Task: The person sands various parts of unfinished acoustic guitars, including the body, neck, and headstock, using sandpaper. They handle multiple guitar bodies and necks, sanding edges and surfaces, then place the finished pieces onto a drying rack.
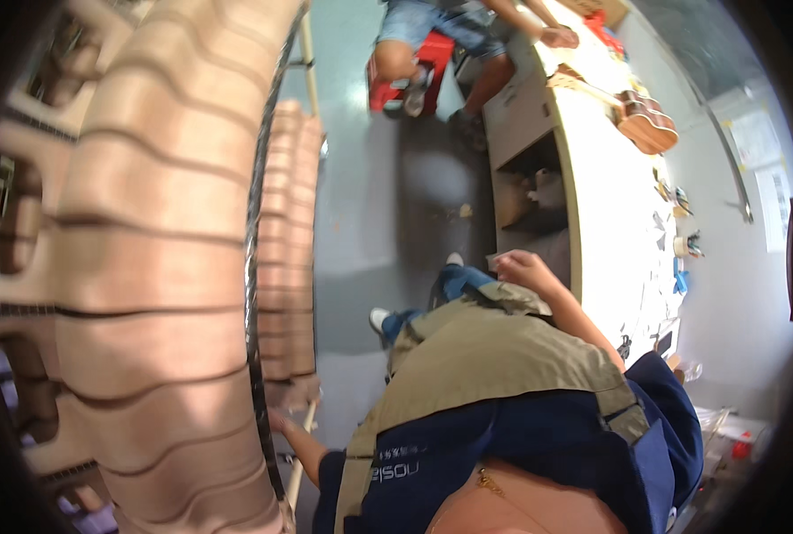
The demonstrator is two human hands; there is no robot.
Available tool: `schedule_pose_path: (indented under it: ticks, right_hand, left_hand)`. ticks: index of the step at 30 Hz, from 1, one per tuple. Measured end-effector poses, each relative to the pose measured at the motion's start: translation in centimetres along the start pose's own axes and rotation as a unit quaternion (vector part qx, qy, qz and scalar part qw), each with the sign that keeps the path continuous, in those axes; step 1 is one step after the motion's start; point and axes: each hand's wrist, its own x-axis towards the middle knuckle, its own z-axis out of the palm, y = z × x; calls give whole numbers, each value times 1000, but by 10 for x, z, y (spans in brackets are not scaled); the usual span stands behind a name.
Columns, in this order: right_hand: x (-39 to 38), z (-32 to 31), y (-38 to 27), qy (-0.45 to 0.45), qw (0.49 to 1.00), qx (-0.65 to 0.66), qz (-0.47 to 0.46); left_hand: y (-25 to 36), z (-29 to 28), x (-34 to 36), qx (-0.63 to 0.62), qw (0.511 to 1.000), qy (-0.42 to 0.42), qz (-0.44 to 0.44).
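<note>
My right hand [521,267] hangs in front of the long workbench, near the open shelf in its side. Its fingers are curled closed, and I see nothing in them. My left hand [277,420] reaches to the dark edge of a rack [256,267] on my left; its fingers are blurred and partly hidden. Along that rack stand several pale wooden instrument bodies [161,240] with waisted sides, packed in a row. A second row of wooden bodies [288,240] sits lower, beyond the rack's edge.
At the far end a person [405,31] sits on a red stool [436,67], hands over the workbench [567,205]. A small brown guitar-like instrument [647,123] lies on that bench. Grey floor [352,205] runs between rack and bench. A brush holder [686,246] is by the wall.
</note>
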Motion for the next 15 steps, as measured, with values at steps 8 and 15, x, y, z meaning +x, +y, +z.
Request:
schedule_pose_path:
  ticks: [8, 15]
  right_hand:
    - [51, -27, 16, -67, 996, 29, -57]
    - [96, -95, 38, -54, 988, 132, -63]
  left_hand:
    - [38, 35, -134, 26, 996, -86, 20]
    - [216, 101, -245, -14, 881, -242, 406]
